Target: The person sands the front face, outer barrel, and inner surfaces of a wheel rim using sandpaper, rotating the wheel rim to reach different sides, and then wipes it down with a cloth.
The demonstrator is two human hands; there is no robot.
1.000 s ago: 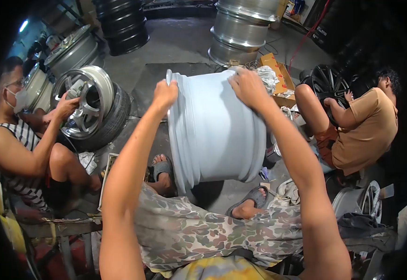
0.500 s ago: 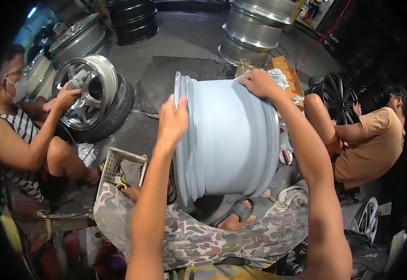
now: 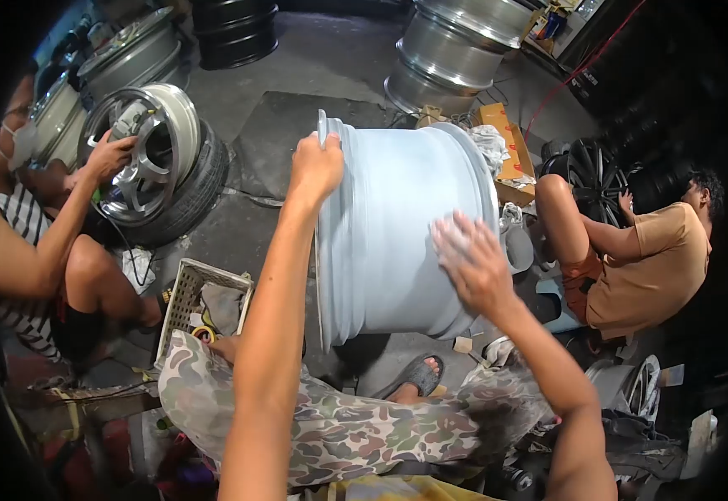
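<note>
A large wheel rim coated in pale grey-white lies on its side before me, its barrel facing up. My left hand is closed around the upper part of its left flange, thumb on top. On the right part of the barrel, my right hand rests with fingers stretched out and somewhat apart. Whitish dust shows on those fingers, which are slightly blurred. Whether anything thin lies under the palm is hidden.
A plastic basket with a cloth and tape stands at left. One person holds a tool at a silver wheel; another sits by a black wheel. Stacked rims and an orange-brown box are farther back.
My right hand has come off the rim's far right edge and moved down toward me onto the barrel. My left hand has shifted slightly up along the left flange.
</note>
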